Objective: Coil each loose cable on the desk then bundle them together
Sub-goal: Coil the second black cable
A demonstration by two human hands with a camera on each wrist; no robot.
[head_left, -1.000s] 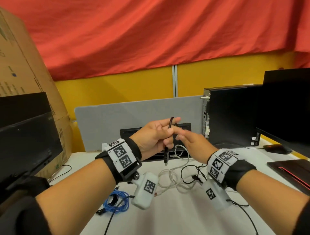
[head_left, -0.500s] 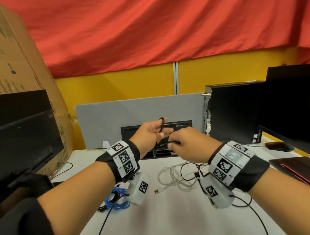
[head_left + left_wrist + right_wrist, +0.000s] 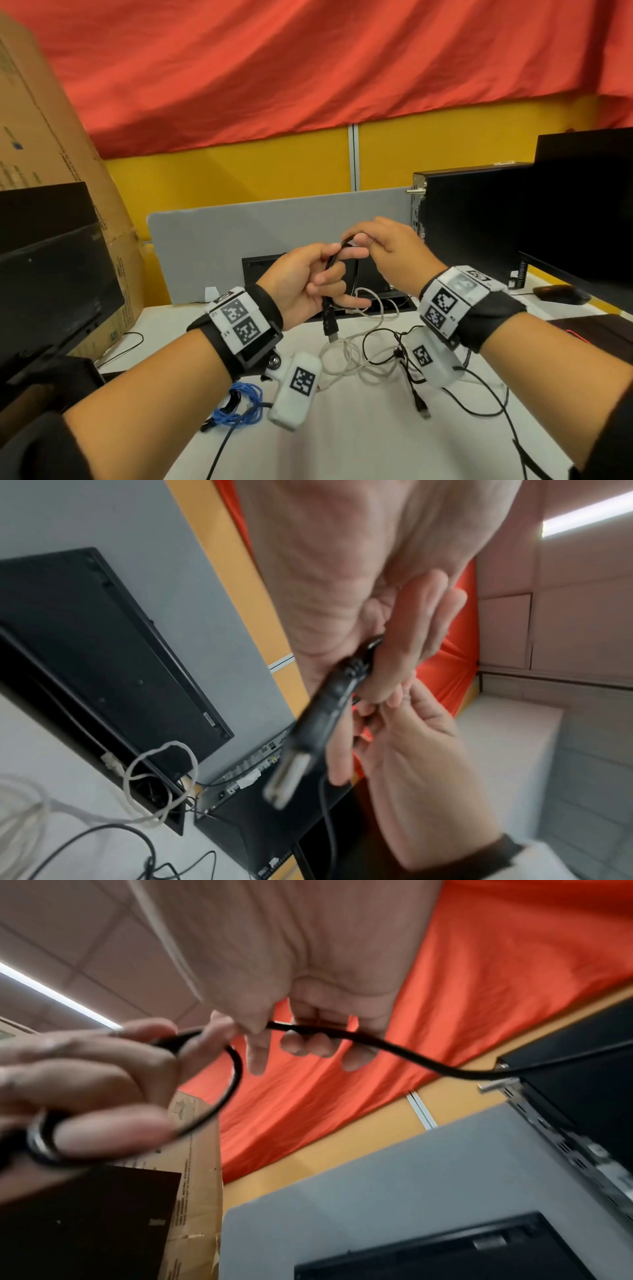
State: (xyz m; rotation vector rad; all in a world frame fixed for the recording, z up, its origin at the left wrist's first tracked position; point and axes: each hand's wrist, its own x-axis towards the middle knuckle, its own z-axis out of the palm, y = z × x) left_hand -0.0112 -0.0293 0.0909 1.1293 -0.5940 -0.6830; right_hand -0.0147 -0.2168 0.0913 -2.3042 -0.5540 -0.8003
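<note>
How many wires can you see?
4, maybe more hidden: a black cable held in both hands, a white cable on the desk's middle, a thin black cable beside it, and a coiled blue cable at the left.

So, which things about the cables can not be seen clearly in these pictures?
- Black cable: its far end is hidden behind the right hand in the head view.
- Its plug is motion-blurred in the left wrist view, so the type is unclear.
- Blue cable: partly hidden under the left forearm.
- White cable: whether coiled or merely tangled, I cannot tell.
</note>
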